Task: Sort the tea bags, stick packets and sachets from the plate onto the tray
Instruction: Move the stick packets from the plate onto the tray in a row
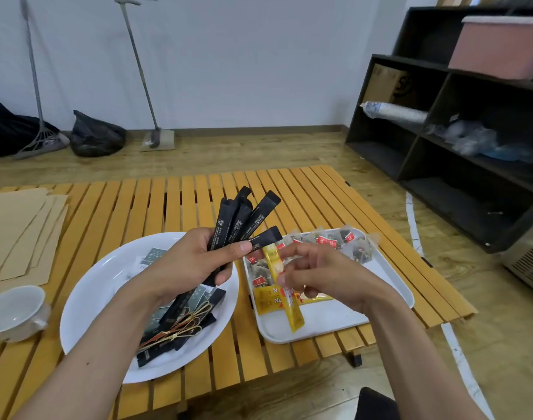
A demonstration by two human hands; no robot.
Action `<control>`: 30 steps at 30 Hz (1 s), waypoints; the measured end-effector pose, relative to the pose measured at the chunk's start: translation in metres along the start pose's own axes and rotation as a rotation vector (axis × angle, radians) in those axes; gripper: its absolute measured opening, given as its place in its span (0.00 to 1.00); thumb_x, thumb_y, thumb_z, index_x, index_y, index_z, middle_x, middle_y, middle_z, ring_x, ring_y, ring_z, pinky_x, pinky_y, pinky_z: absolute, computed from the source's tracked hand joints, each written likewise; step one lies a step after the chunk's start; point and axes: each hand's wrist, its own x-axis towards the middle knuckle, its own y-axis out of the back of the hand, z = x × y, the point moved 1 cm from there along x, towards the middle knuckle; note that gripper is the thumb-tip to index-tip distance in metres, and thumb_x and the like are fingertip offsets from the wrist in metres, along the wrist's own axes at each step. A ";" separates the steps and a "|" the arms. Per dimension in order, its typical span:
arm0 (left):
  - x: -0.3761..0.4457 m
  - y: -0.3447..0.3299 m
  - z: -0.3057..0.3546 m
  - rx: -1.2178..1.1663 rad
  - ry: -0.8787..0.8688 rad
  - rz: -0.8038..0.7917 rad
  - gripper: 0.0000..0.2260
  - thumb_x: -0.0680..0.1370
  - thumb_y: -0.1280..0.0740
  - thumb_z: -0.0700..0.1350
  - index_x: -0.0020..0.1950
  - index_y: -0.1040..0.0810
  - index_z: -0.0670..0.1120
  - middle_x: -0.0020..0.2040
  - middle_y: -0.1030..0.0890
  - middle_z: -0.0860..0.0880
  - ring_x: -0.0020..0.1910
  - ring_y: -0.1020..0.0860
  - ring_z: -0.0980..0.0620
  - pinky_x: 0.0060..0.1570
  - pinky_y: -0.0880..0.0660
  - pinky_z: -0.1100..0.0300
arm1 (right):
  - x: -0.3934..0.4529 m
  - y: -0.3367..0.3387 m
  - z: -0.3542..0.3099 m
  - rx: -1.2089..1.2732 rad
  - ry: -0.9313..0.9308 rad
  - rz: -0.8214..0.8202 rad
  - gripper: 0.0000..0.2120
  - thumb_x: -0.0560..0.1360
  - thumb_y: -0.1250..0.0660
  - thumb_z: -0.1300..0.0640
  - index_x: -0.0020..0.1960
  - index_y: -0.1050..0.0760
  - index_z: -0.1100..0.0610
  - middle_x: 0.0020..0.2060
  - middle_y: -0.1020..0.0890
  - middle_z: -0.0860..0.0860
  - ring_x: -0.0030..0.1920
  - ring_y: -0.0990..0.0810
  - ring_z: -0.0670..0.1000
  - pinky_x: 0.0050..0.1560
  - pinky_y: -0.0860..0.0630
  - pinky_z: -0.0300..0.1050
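Black stick packets (244, 221) fanned above plate (86, 286), my left hand (195, 262) gripping lower ends. Right hand (316, 275) pinches yellow stick (284, 286) over tray (392, 280). I judge them light, slippery; hold mid-length.

The left hand (195, 262) grips a fan of black sticks (244, 221) above the plate (86, 298), thumb pressed across them. The right hand (322, 277) pinches a yellow stick (289, 295) over the tray (389, 277), where tea bags (344, 241) and yellow sachets (266, 298) lie. More black sticks and grey sachets (151, 256) lie on the plate with a gold tie (183, 324). A cup (15, 312) stands left of it on the slatted table (174, 204)
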 end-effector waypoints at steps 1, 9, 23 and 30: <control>0.001 -0.001 0.000 -0.008 0.003 0.005 0.18 0.81 0.33 0.52 0.31 0.21 0.50 0.26 0.26 0.46 0.31 0.24 0.53 0.35 0.33 0.60 | 0.000 0.002 0.000 0.067 0.002 0.040 0.18 0.75 0.27 0.64 0.64 0.24 0.56 0.38 0.17 0.55 0.36 0.21 0.49 0.37 0.25 0.44; 0.006 -0.001 -0.009 0.037 0.075 0.077 0.09 0.82 0.33 0.48 0.55 0.17 0.45 0.39 0.13 0.54 0.27 0.29 0.55 0.29 0.31 0.66 | -0.021 0.028 0.001 0.276 -0.167 0.342 0.21 0.76 0.25 0.59 0.64 0.31 0.56 0.44 0.13 0.61 0.41 0.12 0.60 0.33 0.18 0.46; 0.007 -0.013 -0.010 0.112 0.100 0.051 0.09 0.81 0.32 0.49 0.53 0.17 0.45 0.35 0.14 0.55 0.26 0.27 0.55 0.29 0.30 0.65 | -0.028 0.016 0.037 0.199 -0.387 0.320 0.09 0.75 0.26 0.65 0.53 0.22 0.63 0.46 0.13 0.61 0.44 0.12 0.56 0.38 0.16 0.46; 0.011 -0.013 -0.015 0.136 0.091 0.038 0.10 0.80 0.31 0.52 0.47 0.14 0.48 0.37 0.14 0.48 0.28 0.26 0.54 0.34 0.29 0.60 | -0.018 0.022 0.046 -0.161 -0.487 0.456 0.12 0.68 0.18 0.60 0.47 0.17 0.60 0.40 0.15 0.55 0.40 0.16 0.51 0.41 0.17 0.44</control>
